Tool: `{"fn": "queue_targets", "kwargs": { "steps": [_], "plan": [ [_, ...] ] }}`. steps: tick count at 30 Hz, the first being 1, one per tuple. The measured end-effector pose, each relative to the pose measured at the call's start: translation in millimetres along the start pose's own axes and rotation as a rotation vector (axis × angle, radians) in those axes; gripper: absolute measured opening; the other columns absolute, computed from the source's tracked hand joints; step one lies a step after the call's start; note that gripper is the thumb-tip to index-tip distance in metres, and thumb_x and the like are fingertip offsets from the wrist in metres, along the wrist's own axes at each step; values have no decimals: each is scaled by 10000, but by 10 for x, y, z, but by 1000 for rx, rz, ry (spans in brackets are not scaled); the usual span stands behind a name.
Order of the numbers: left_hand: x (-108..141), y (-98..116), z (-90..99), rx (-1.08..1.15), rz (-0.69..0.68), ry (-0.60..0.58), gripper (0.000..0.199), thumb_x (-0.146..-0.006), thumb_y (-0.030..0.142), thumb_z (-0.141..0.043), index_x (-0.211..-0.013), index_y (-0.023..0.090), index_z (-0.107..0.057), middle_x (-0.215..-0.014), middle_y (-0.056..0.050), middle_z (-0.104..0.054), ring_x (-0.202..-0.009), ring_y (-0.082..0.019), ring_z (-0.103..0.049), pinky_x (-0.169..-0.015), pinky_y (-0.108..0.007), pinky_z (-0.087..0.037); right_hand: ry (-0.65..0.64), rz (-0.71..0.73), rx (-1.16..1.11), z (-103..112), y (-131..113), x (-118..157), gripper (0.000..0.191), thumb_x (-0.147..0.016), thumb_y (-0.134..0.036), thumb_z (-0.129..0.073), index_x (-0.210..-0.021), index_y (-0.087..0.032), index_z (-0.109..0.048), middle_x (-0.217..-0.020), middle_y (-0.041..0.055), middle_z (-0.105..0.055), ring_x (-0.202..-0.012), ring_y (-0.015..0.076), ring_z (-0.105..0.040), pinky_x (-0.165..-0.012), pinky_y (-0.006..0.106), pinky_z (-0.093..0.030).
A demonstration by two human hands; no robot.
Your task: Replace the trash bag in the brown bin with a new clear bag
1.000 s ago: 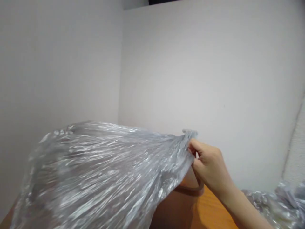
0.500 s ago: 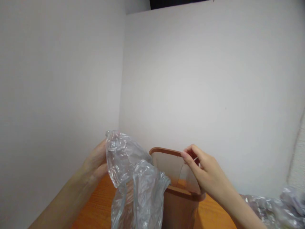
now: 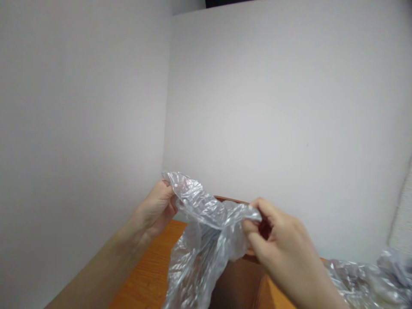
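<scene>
Two hands stretch a clear plastic bag above a brown bin on a wooden table.

The left hand point(image 3: 157, 210) and right hand point(image 3: 277, 244) each have fingers clamped on the top edge of the plastic bag point(image 3: 206, 231), which hangs in front of the bin point(image 3: 238, 274), seemingly being opened; spreading its mouth calls for parting the two layers. The table point(image 3: 151, 279) sits in a corner of plain white walls point(image 3: 257, 107); more crumpled plastic point(image 3: 370, 279) lies at right.
</scene>
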State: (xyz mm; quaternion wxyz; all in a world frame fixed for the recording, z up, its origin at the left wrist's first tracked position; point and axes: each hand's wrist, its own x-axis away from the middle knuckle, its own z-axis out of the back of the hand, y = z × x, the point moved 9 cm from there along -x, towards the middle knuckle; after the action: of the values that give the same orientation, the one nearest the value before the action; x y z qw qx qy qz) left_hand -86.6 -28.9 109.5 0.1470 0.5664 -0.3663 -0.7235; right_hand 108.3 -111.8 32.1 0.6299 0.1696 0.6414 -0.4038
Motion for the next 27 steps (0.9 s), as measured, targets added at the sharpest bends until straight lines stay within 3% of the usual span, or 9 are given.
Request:
{"fn": "queue_targets", "kwargs": {
  "steps": [3, 8, 12, 14, 16, 18, 20, 24, 27],
  "plan": [
    [-22, -62, -16, 35, 14, -27, 214, -660, 167, -787, -782, 145, -612, -684, 28, -646, -592, -91, -586, -579, -193, -468, 108, -158, -256, 248, 522, -275, 144, -843, -355, -563, -792, -222, -545, -612, -23, -576, -557, 138, -535, -529, 258, -390],
    [79, -413, -17, 88, 183, -103, 391, -648, 172, -833, -973, 163, -616, -848, -7, -680, -727, -126, -638, -668, -225, -500, 125, -371, -825, 224, 1247, -417, 340, -723, -428, -749, -924, -210, -583, -751, 1, -642, -671, 145, -595, -657, 269, -499],
    [284, -813, 92, 72, 315, -120, 455, -645, 244, -854, -1025, 192, -609, -884, -14, -689, -729, -141, -650, -660, -233, -499, 48, -552, -856, 81, 1622, -176, 416, -716, -406, -758, -1033, -205, -579, -932, 54, -667, -796, 178, -637, -713, 294, -523],
    [373, -970, 138, 58, 356, -110, 466, -640, 278, -856, -1033, 204, -616, -917, -29, -700, -788, -175, -669, -683, -253, -511, 129, -574, -737, 212, 1738, -31, 489, -756, -496, -713, -1112, -205, -548, -1050, 89, -648, -908, 215, -638, -744, 320, -530],
    [441, -1054, 133, 53, 379, -105, 487, -639, 301, -854, -1062, 210, -630, -973, -53, -713, -865, -211, -677, -714, -276, -527, 317, -533, -582, 497, 1740, 120, 518, -783, -597, -649, -1114, -219, -520, -1079, 85, -617, -939, 222, -619, -707, 312, -529],
    [489, -1053, 76, 47, 376, -107, 500, -653, 324, -847, -1095, 213, -642, -1015, -69, -722, -891, -224, -678, -736, -289, -539, 407, -458, -444, 709, 1577, 255, 476, -816, -664, -553, -1019, -236, -524, -994, 55, -607, -852, 201, -604, -643, 295, -517],
    [524, -995, -19, 57, 353, -128, 489, -680, 349, -834, -1116, 220, -651, -1053, -75, -725, -924, -238, -682, -797, -316, -547, 350, -404, -280, 751, 1329, 344, 490, -818, -717, -480, -935, -244, -530, -862, 32, -603, -713, 185, -583, -589, 299, -497],
    [570, -972, -127, 128, 331, -157, 438, -754, 402, -780, -1146, 249, -660, -1120, -65, -717, -1022, -261, -670, -908, -355, -522, 184, -380, 128, 591, 962, 429, 545, -684, -757, -601, -861, -245, -545, -783, 38, -632, -614, 207, -585, -565, 337, -454],
    [578, -1155, 44, 142, 342, -52, 406, -783, 465, -742, -1124, 254, -675, -1024, -44, -738, -912, -210, -685, -767, -271, -539, 26, -356, 24, 319, 994, 407, 420, -801, -660, -563, -799, -240, -563, -742, 29, -643, -673, 214, -607, -620, 329, -464]
  ]
}}
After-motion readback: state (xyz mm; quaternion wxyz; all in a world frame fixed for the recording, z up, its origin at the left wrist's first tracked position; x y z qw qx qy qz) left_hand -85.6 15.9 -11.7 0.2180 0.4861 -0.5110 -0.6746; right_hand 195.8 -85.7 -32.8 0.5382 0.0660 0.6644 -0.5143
